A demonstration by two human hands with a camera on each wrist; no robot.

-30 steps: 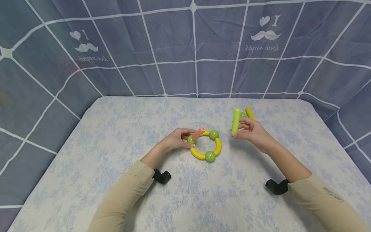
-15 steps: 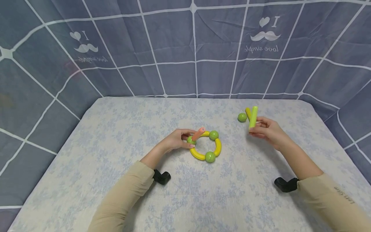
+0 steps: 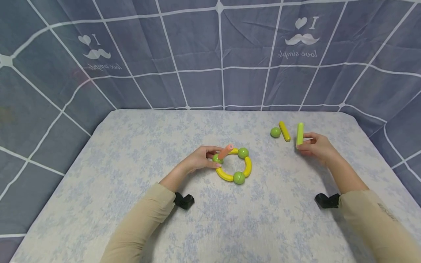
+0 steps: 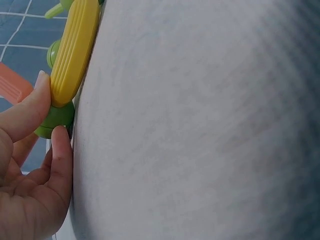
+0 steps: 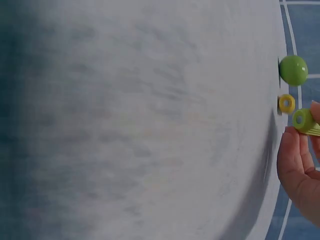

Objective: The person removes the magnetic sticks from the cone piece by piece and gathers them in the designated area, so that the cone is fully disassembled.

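Note:
In the head view, a ring of curved yellow rods joined by green balls lies on the table's middle. An orange rod sticks up at a slant from the ring's left ball. My left hand grips that ball between thumb and fingers; the left wrist view shows the thumb against a yellow curved rod. At the right, my right hand pinches a light green rod upright. To its left lie a straight yellow rod and a loose green ball, both apart from the hand.
A pale flowered cloth covers the table. Behind and beside it hangs a blue-grey curtain with white lines. Black wrist cameras sit at both cuffs, the left camera and the right camera.
My right hand has moved right with the light green rod, from in front of the loose ball to past the straight yellow rod, which now shows whole. The left hand stays in place.

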